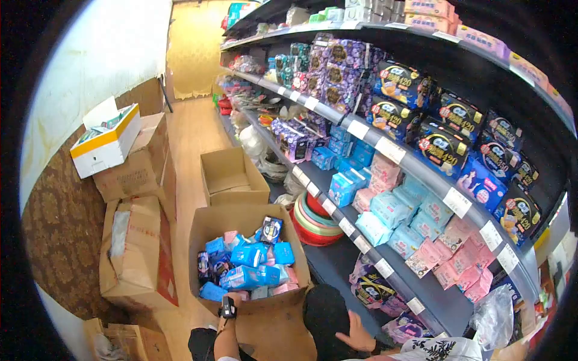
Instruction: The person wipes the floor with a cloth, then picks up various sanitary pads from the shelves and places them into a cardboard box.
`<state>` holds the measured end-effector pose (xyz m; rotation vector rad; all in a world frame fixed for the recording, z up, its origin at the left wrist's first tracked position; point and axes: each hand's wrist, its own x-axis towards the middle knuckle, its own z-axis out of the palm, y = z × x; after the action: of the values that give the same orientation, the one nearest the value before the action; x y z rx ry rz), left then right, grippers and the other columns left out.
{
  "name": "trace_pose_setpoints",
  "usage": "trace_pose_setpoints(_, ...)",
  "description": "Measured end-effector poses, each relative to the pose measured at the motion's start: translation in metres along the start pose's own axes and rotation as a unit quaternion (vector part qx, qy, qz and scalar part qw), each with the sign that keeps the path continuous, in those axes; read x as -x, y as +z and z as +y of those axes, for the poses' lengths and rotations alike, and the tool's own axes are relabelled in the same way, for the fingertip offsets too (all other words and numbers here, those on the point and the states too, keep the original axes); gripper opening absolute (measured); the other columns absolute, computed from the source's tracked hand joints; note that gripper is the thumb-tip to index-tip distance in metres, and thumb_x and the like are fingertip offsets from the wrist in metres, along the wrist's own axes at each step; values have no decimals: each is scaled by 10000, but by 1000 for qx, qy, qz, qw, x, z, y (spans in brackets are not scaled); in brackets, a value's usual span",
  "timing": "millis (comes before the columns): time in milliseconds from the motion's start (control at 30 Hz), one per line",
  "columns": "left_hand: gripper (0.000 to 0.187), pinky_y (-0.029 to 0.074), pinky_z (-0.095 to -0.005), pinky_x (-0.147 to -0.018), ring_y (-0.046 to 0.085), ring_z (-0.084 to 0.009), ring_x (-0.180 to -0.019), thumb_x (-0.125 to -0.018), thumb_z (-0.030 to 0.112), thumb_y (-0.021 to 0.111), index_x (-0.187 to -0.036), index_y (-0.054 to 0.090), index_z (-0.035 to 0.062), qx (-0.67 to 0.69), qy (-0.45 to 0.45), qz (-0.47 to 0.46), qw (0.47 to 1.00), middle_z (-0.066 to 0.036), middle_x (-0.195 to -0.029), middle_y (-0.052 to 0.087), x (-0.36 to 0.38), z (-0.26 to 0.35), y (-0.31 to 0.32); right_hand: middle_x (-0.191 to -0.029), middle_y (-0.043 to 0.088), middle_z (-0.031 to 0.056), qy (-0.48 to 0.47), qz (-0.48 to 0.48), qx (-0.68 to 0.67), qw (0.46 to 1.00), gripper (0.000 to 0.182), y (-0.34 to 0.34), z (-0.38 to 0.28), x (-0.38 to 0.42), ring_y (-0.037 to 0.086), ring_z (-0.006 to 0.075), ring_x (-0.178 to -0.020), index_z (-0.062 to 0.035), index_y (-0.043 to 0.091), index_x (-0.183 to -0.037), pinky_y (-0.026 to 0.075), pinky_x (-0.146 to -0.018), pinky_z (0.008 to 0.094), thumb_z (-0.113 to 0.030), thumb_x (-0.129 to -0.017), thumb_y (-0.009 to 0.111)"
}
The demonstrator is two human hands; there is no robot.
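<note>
An open cardboard box (247, 213) stands in front of me, filled with blue, pink and dark packs of sanitary pads (248, 255). My left hand (231, 298) is at the near side of this box, with a black device on the wrist; its fingers are too hidden to make out. My right hand (357, 334) lies beside my dark-clothed knee (325, 316), fingers apart and holding nothing. To the right of the box, the lower shelf carries light-blue packs (394, 207) and pink packs (460, 259) of pads.
Behind the box is another open carton (232, 171). Large cardboard boxes (138, 246) line the left wall, one topped by a white-and-yellow box (105, 144). Shelving with price tags (391, 149) runs along the right. Stacked colored basins (313, 222) sit under it.
</note>
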<state>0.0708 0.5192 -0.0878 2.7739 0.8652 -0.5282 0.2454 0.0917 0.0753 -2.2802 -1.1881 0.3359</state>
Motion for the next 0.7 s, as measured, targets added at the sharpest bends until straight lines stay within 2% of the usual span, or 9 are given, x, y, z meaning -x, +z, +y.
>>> trace_pose_setpoints(100, 187, 450, -368, -595, 593, -254, -724, -664, 275, 568, -716, 649, 115, -2, 37, 20, 999, -93, -733, 614, -12, 30, 7, -1311, 197, 254, -2, 25, 33, 999, 900, 25, -3, 33, 246, 428, -1178, -11, 184, -1315, 234, -954, 506, -528, -696, 584)
trace_pose_setpoints(167, 175, 453, -367, -586, 595, -255, -717, -671, 259, 561, -710, 648, 112, -3, 63, 35, 997, -96, -727, 614, -17, 49, 15, -1336, 291, 135, 21, 199, 209, 957, 649, 41, -11, 35, 320, 343, -1185, -157, 343, -1298, 257, -973, 486, -523, -764, 318)
trace_pose_setpoints(200, 170, 455, -366, -582, 596, -255, -713, -675, 251, 557, -706, 647, 111, -7, 76, 43, 996, -97, -724, 614, -18, 57, 22, -1272, 385, 149, -5, 268, 231, 935, 619, 37, -17, 33, 385, 329, -1139, -112, 456, -1221, 305, -942, 462, -518, -811, 231)
trace_pose_setpoints(233, 165, 457, -365, -578, 597, -256, -709, -678, 243, 553, -703, 646, 109, -6, 88, 49, 995, -98, -721, 613, -20, 65, 26, -1272, 385, 149, -5, 266, 230, 936, 619, 36, -11, 34, 385, 329, -1139, -112, 456, -1221, 305, -942, 462, -518, -811, 231)
trace_pose_setpoints(267, 161, 458, -364, -573, 598, -256, -706, -681, 235, 549, -700, 646, 108, -9, 96, 54, 994, -99, -718, 613, -19, 70, 32, -1291, 297, 192, -1, 203, 154, 967, 686, 34, -1, 36, 318, 368, -1155, -93, 354, -1264, 264, -931, 501, -525, -736, 420)
trace_pose_setpoints(300, 157, 460, -364, -569, 599, -257, -702, -685, 226, 545, -696, 645, 106, -10, 106, 58, 993, -100, -715, 613, -16, 72, 39, -1309, 209, 235, 6, 139, 76, 987, 870, 36, 3, 36, 250, 406, -1170, -74, 251, -1307, 222, -920, 541, -532, -661, 609)
trace_pose_setpoints(400, 149, 464, -361, -556, 602, -258, -691, -695, 202, 533, -686, 643, 102, -19, 122, 71, 990, -103, -706, 612, -7, 84, 52, -1309, 224, 210, 13, 155, 43, 987, 835, 35, 2, 37, 259, 391, -1157, -124, 305, -1290, 212, -896, 545, -534, -636, 621)
trace_pose_setpoints(500, 147, 469, -359, -543, 604, -260, -679, -705, 177, 521, -676, 641, 98, -28, 135, 87, 987, -107, -697, 611, -5, 85, 56, -1291, 238, 226, 7, 141, 83, 986, 856, 33, -2, 36, 257, 395, -1160, -80, 293, -1283, 217, -914, 505, -502, -627, 648)
trace_pose_setpoints(700, 139, 468, -365, -516, 598, -270, -640, -717, 151, 515, -681, 634, 87, -20, 142, 115, 983, -113, -677, 606, -1, 87, 58, -1297, 252, 213, -5, 143, 103, 984, 842, 32, -8, 34, 267, 382, -1164, -77, 309, -1276, 223, -927, 494, -477, -621, 655)
